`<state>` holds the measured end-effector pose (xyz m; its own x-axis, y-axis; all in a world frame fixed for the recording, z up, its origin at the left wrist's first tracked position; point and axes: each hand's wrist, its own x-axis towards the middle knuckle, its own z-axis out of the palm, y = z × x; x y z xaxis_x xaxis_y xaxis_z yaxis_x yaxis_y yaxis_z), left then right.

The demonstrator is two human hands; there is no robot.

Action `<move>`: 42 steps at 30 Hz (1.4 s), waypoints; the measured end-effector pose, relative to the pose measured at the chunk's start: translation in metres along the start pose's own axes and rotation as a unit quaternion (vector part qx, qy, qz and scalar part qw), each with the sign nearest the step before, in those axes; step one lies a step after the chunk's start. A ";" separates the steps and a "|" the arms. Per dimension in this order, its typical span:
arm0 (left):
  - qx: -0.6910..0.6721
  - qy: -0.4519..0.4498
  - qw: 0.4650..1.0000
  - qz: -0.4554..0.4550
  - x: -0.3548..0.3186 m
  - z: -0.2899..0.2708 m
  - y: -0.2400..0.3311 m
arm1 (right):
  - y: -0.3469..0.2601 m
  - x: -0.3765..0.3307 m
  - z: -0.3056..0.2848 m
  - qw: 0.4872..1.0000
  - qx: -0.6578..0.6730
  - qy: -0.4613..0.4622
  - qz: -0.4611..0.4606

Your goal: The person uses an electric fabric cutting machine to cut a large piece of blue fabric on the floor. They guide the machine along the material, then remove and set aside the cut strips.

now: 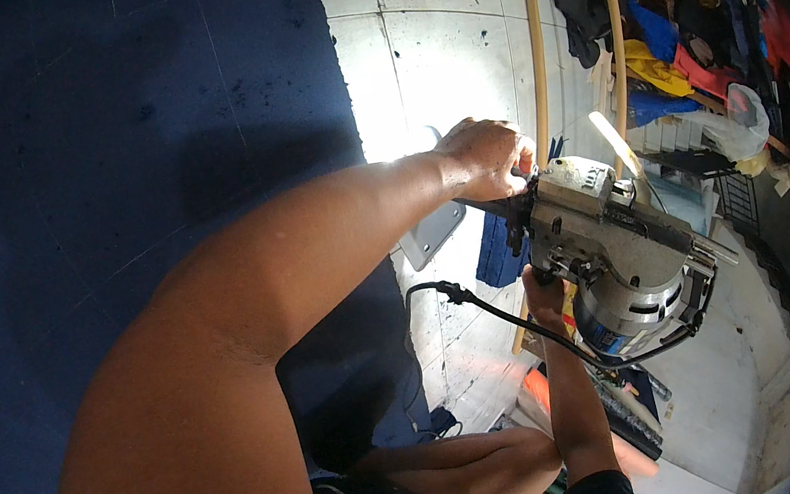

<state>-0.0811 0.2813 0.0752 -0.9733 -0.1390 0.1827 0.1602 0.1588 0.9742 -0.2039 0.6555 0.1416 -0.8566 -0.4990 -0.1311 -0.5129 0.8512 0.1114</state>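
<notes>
A silver electric cloth-cutting machine (618, 256) with a round motor housing is lifted and tilted at centre right. My left hand (484, 159) reaches across from the lower left, fingers closed on the machine's upper front end. My right hand (543, 295) comes up from the bottom edge and grips the machine from below, mostly hidden by its body. A black power cable (484, 305) loops from the machine toward the left. A grey flat plate (433, 231) shows just under my left wrist.
Dark blue fabric (146, 130) covers the left of a white tiled work surface (448, 47). A heap of coloured cloth (688, 34) fills the upper right behind two curved tan poles (535, 55). Folded blue cloth (497, 253) lies behind the machine.
</notes>
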 end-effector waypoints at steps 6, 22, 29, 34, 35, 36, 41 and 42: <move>0.061 0.086 0.992 0.064 -0.004 0.012 -0.005 | -0.020 0.001 -0.001 0.997 0.016 0.036 -0.060; 0.217 0.148 0.956 0.132 -0.003 0.025 -0.002 | 0.014 0.004 0.012 0.967 0.250 0.020 -0.054; 0.258 0.119 0.947 0.151 0.002 0.026 -0.007 | 0.022 0.001 0.011 0.996 -0.023 0.006 -0.084; 0.233 0.104 0.948 0.190 0.008 0.022 -0.010 | 0.011 -0.003 0.002 0.994 -0.032 0.006 -0.103; 0.220 0.111 0.947 0.206 0.010 0.024 -0.013 | 0.005 -0.001 0.001 0.996 -0.013 -0.003 -0.093; 0.212 0.120 0.945 0.218 0.011 0.025 -0.010 | 0.007 -0.002 -0.001 0.994 -0.051 -0.008 -0.092; 0.193 0.101 0.953 0.212 0.007 0.007 -0.010 | -0.041 0.004 -0.011 0.995 0.073 -0.021 -0.067; 0.205 0.098 0.952 0.206 0.005 0.005 -0.011 | -0.048 0.004 -0.011 0.990 0.105 -0.015 -0.089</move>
<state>-0.0880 0.2837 0.0648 -0.7862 -0.1558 0.5980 0.4043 0.6022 0.6884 -0.1833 0.6109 0.1470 -0.7505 -0.6410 -0.1607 -0.6292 0.7675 -0.1231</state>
